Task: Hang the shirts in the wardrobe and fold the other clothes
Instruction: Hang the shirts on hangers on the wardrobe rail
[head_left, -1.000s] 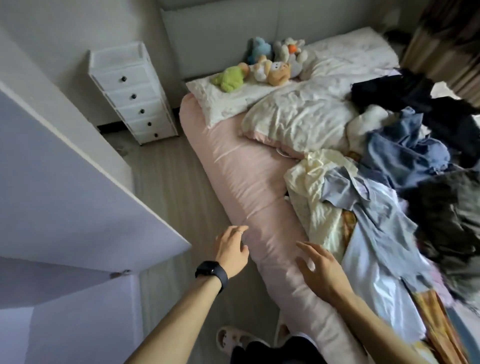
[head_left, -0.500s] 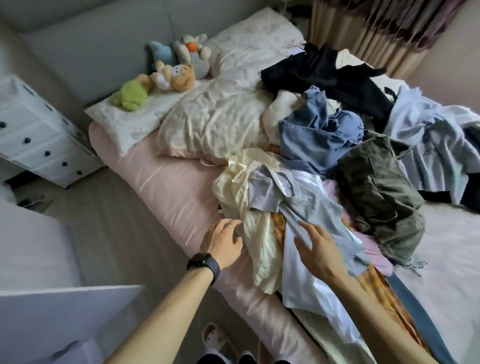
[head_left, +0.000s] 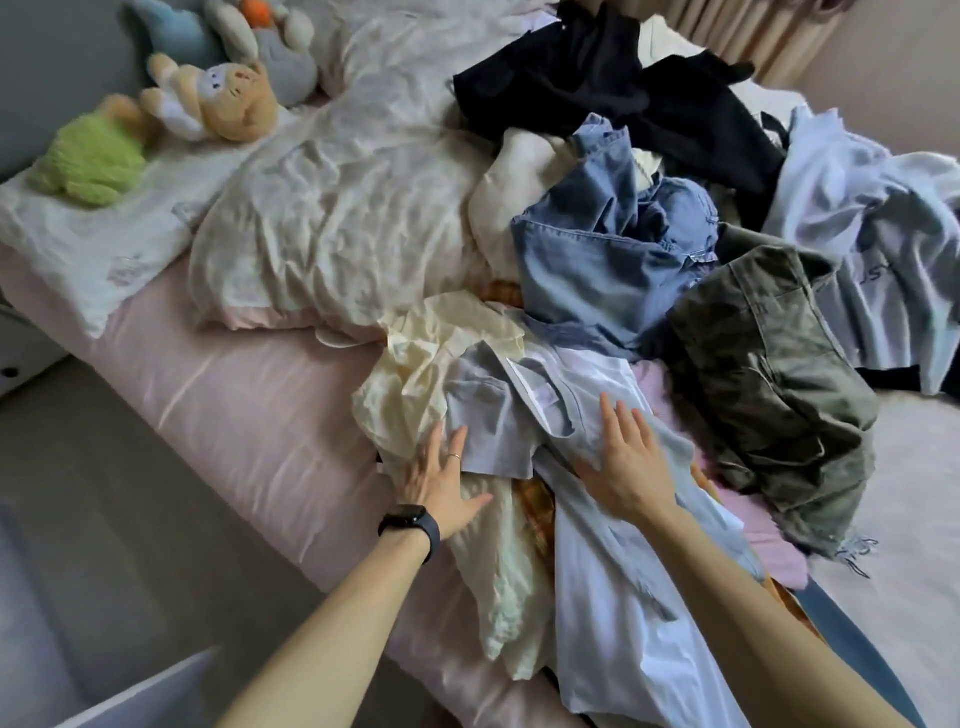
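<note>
Two grips lie spread flat, pinching nothing: left grip (head_left: 439, 483) on the cream garment (head_left: 415, 374), right grip (head_left: 626, 467) on the pale blue shirt (head_left: 597, 582). The shirt lies beneath that grip, probably pinned for pickup.

On the pink bed (head_left: 234, 395), the left grip (head_left: 441, 483) is lying flat on the cream garment (head_left: 415, 374); the right grip (head_left: 628, 467) is resting flat on the pale blue shirt (head_left: 602, 613).
</note>
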